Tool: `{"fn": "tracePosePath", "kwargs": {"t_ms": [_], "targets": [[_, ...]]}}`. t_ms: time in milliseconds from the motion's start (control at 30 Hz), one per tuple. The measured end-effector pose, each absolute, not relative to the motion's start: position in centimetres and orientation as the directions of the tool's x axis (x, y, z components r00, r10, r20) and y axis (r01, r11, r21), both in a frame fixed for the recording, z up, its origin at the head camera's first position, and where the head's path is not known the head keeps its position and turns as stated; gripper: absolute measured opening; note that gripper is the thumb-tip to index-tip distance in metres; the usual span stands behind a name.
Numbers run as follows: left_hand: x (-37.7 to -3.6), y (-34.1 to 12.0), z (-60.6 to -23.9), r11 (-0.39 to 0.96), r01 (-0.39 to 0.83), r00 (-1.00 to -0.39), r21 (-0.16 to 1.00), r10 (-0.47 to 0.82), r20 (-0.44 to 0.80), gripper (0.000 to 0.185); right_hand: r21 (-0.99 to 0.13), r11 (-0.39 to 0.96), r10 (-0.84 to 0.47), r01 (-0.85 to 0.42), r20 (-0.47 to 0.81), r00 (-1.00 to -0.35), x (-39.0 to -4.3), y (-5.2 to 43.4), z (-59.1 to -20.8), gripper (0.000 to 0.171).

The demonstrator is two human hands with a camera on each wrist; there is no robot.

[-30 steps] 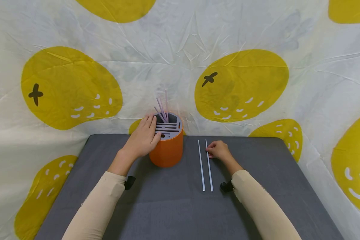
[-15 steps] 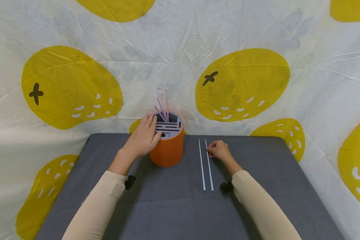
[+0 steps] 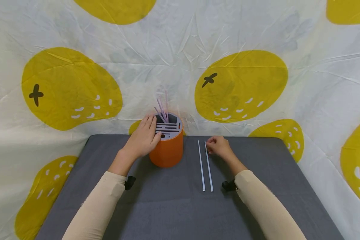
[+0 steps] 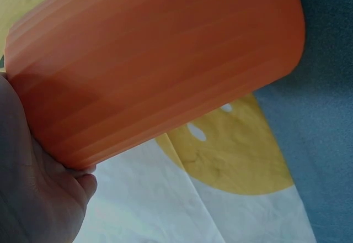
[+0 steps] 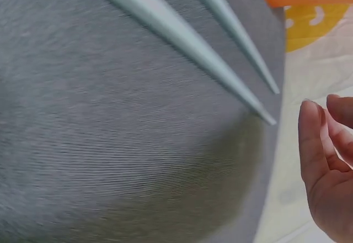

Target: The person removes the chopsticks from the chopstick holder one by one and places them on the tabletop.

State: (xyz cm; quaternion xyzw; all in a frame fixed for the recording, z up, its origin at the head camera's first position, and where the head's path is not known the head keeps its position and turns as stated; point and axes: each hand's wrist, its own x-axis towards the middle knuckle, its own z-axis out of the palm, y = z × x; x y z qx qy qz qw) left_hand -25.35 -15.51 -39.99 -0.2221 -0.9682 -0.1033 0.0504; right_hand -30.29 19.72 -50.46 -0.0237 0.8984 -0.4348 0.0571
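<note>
An orange cylindrical utensil holder with a grey slotted top stands at the back of the table. My left hand rests on the left of its top, fingers stretched over the rim and thumb near the front edge; the left wrist view shows the palm side at the holder's upper end. To the right, two pale metallic chopsticks lie side by side, thin ends away from me. My right hand hovers at the far end of the right chopstick, fingers loosely bent, thumb and fingertips apart with nothing between them.
Several thin pinkish sticks lean in the holder's back compartment. A dark grey cloth covers the table. Right behind its far edge hangs a white sheet printed with yellow fruit.
My right hand has let go of the right chopstick and moved slightly away from me, up to its thin end. The left hand stays on the holder.
</note>
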Motion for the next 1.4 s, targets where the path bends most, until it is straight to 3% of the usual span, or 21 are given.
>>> {"fn": "tracePosePath", "kwargs": {"t_ms": [300, 1000, 1400], "targets": [[-25.4, -15.5, -40.1, 0.880, 0.442, -0.895, 0.173, 0.421, 0.148, 0.072, -0.792, 0.590, -0.194, -0.154, 0.046, -0.980, -30.8, 18.4, -46.9, 0.018], [-25.5, -15.6, -40.4, 0.878, 0.449, -0.890, 0.164, 0.424, 0.167, 0.072, -0.777, 0.488, -0.262, -0.398, 0.305, -0.916, -31.2, 11.4, -39.5, 0.020], [-25.5, -15.5, -40.2, 0.883, 0.444, -0.892, 0.152, 0.420, 0.165, 0.072, -0.774, 0.432, -0.379, -0.463, 0.310, -0.872, -31.2, 6.9, -37.2, 0.026]]}}
